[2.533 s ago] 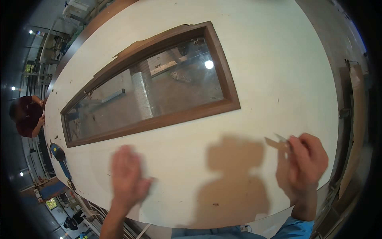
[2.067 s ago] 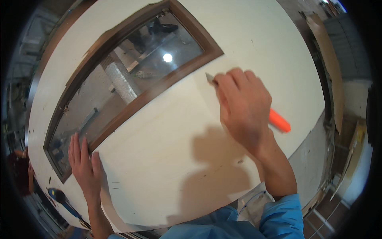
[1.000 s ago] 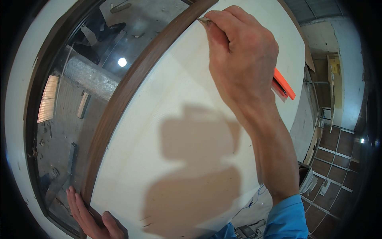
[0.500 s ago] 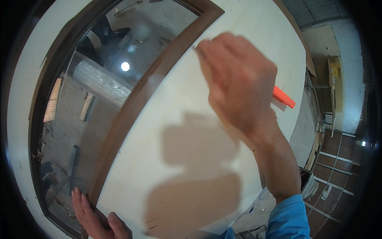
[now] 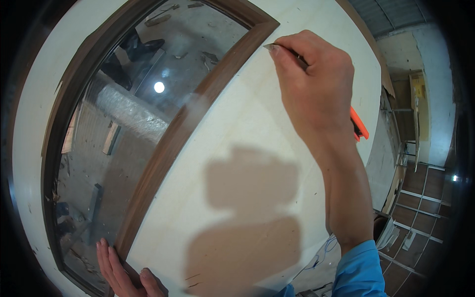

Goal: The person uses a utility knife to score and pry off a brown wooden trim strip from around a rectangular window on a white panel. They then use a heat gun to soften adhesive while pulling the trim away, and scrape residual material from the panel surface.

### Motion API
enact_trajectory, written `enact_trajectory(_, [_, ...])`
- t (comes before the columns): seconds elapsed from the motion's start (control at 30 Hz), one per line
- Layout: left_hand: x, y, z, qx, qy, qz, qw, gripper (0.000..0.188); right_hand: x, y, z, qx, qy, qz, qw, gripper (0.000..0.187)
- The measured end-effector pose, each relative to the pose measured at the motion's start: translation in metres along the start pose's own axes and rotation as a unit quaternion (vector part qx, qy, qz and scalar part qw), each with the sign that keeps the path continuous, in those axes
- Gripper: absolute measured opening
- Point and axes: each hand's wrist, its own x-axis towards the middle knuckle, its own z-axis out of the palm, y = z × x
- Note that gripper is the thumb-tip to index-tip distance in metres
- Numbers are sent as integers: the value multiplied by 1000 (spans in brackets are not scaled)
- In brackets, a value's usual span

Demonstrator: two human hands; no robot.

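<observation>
My right hand [image 5: 319, 74] is closed in a pinch around a small, thin, pointed metal blade [image 5: 270, 47]. Its tip is close to the outer edge of the brown wooden frame [image 5: 198, 106], near the frame's upper right corner, over a pale wooden panel [image 5: 237, 119]. Most of the blade is hidden in my fingers. Behind that wrist shows part of an orange and black tool [image 5: 359, 123]; whether it lies on the panel or is in my hand I cannot tell. At the lower left, my left hand [image 5: 123, 277] rests with fingers stretched and apart across the frame's lower end.
A glass pane [image 5: 128, 168] fills the frame, with debris and a plastic-wrapped roll [image 5: 131, 106] visible through it. A person's dark shoes [image 5: 148, 44] also show there. To the right stands a metal grid rack [image 5: 420, 198]. Blue wire [image 5: 326, 247] hangs beyond the panel's edge.
My right hand has shifted slightly right and turned, so the blade tip now shows. My left hand keeps its place on the frame. The whole view has slid a little.
</observation>
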Motion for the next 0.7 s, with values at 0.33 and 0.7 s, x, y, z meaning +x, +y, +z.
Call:
enact_trajectory(0.33, [0, -5, 5, -9, 17, 13, 1000, 56, -13, -11, 9, -121, 15, -156, 980, 8])
enact_trajectory(0.7, [2, -1, -3, -21, 14, 17, 1000, 54, -55, -71, 0, 46, -23, -297, 953, 9])
